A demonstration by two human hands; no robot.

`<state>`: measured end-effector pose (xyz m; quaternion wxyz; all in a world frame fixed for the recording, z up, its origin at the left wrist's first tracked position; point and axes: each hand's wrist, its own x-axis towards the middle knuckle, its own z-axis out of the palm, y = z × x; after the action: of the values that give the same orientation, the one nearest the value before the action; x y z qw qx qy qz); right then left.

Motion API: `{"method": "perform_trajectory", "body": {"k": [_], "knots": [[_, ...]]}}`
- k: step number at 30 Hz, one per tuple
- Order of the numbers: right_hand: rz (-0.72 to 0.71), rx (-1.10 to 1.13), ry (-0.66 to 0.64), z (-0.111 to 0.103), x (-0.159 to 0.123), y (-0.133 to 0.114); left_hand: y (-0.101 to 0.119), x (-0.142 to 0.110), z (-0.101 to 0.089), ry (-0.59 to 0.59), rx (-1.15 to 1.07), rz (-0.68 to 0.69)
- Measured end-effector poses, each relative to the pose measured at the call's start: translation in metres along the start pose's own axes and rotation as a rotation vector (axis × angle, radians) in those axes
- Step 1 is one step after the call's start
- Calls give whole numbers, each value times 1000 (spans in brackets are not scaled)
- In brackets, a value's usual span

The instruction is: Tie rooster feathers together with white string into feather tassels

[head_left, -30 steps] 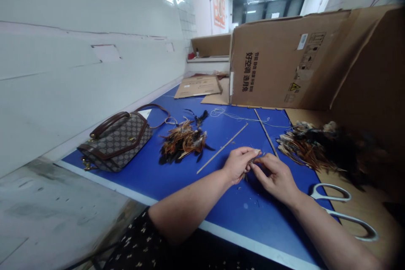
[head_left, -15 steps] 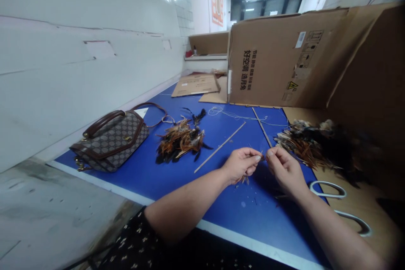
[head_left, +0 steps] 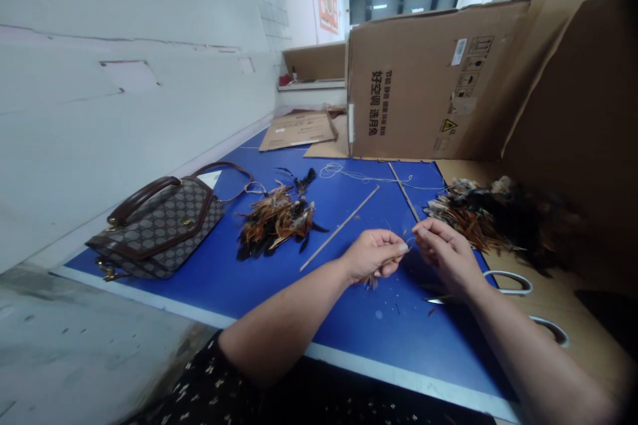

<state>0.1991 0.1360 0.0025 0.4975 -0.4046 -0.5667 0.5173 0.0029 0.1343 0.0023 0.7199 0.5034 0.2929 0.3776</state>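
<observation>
My left hand (head_left: 375, 254) is closed in a pinch on a small bunch of feathers (head_left: 371, 280), whose tips hang below the fingers over the blue table (head_left: 279, 279). My right hand (head_left: 445, 254) is a few centimetres to its right, fingers pinched on a thin pale thread (head_left: 409, 242) that runs between the two hands. A thin wooden stick (head_left: 339, 228) lies on the table just left of my left hand. A second stick (head_left: 403, 190) lies beyond my right hand.
A patterned handbag (head_left: 157, 224) sits at the left. A pile of brown and black feathers (head_left: 276, 218) lies mid-table, a larger heap (head_left: 498, 219) at the right on cardboard. Large scissors (head_left: 513, 292) lie behind my right wrist. A big cardboard box (head_left: 423, 93) stands behind. Loose string (head_left: 349, 174) lies near it.
My hands were touching over the feathers a second ago and have drawn slightly apart, with a thread stretched between them. The view has shifted a little to the right.
</observation>
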Motion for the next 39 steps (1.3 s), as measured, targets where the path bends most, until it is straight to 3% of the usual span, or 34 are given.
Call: {"method": "perform_trajectory", "body": {"k": [13,21,30,39], "knots": [[-108,-126,-99,-11,-4,-4,-8,1,-7,-104,231,-283],[-119,-130,-126,-5,-6,-8,-10,-3,-7,-156,319,-292],[-124,-146,-174,-1,-7,-10,-6,-2,2,-188,464,-435],[-121,-175,-152,5,-5,-9,-3,-5,4,-237,562,-399]]}}
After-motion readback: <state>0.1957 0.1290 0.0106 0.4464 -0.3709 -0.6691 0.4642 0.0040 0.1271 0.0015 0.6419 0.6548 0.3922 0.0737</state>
